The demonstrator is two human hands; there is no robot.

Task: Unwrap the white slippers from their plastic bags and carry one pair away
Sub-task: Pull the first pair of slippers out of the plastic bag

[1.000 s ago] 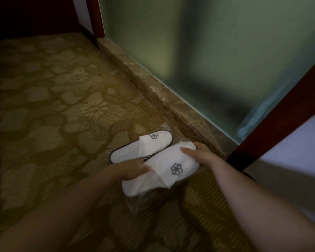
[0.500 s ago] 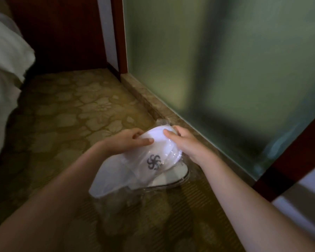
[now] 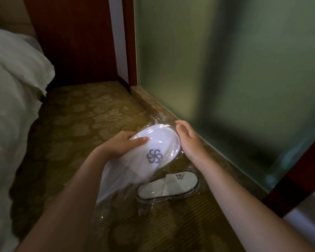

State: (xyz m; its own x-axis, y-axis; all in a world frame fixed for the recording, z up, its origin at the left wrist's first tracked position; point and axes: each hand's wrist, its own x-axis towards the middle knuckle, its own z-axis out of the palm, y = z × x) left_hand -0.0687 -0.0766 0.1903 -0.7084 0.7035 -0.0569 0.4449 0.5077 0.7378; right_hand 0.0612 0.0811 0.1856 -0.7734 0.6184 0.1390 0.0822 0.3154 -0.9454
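A white slipper pair (image 3: 153, 153) with a grey pinwheel logo sits inside a clear plastic bag (image 3: 105, 202) that I hold up off the floor. My left hand (image 3: 122, 145) grips its toe end through the plastic, thumb on top. My right hand (image 3: 187, 140) touches the bag at the toe's right edge, fingers curved around it. Below, a second wrapped white slipper pair (image 3: 168, 186) with a dark sole edge lies flat on the carpet.
Patterned brown carpet (image 3: 76, 128) covers the floor. A frosted glass wall (image 3: 225, 70) on a stone sill (image 3: 147, 102) runs along the right. White bedding (image 3: 11, 88) hangs at the left. Dark wood panel (image 3: 75, 39) stands at the back.
I lifted the wrapped slipper pair higher off the floor, and the second pair beneath it came into full view. The view tilted up, showing more bed and wall.
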